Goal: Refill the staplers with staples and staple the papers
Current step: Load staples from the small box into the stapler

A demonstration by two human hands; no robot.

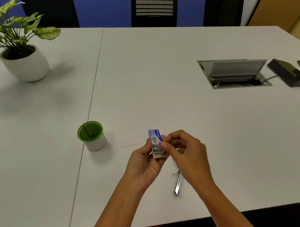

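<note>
Holding one blue staple box (155,136) just above the counter (159,74), the left grip (144,162) curls round its lower end, and the right grip (186,148) pinches the staples (156,148) showing at its open side. One metal stapler (178,184) lies on the counter beneath the right grip, partly hidden. One green-rimmed cup (96,144) stands to the left.

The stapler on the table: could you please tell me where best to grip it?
Probably its near blue-tipped end, pinched across the narrow sides, coming from the near side: the stapler lies flat and slim, and its far end is hidden under the right hand.
</note>
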